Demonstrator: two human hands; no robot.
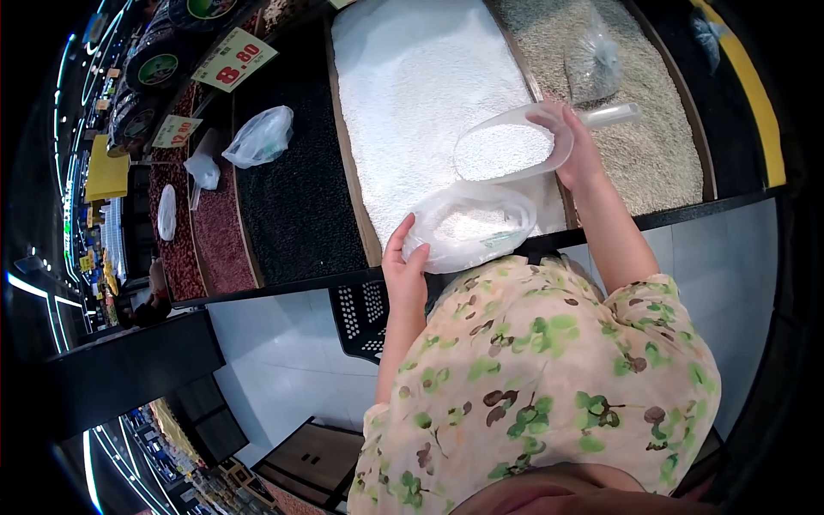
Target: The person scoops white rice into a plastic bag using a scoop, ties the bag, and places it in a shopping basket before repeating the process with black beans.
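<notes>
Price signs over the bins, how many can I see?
2. The 8.80 sign upper left; the smaller sign just below it. Others may be hidden beyond the frame.

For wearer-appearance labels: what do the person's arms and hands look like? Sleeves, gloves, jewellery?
Bare left hand and right hand: no gloves, rings or watch visible; forearms uncovered. The garment is cream, printed with green leaves and brown flowers.

The scoop [513, 150] is clear plastic, loaded with white grain, its handle pointing right in the right hand [577, 150]. Just below it the bag [470, 227], thin clear plastic, gapes open and is partly filled with the same grain, its left edge held by the left hand [403, 266].
</notes>
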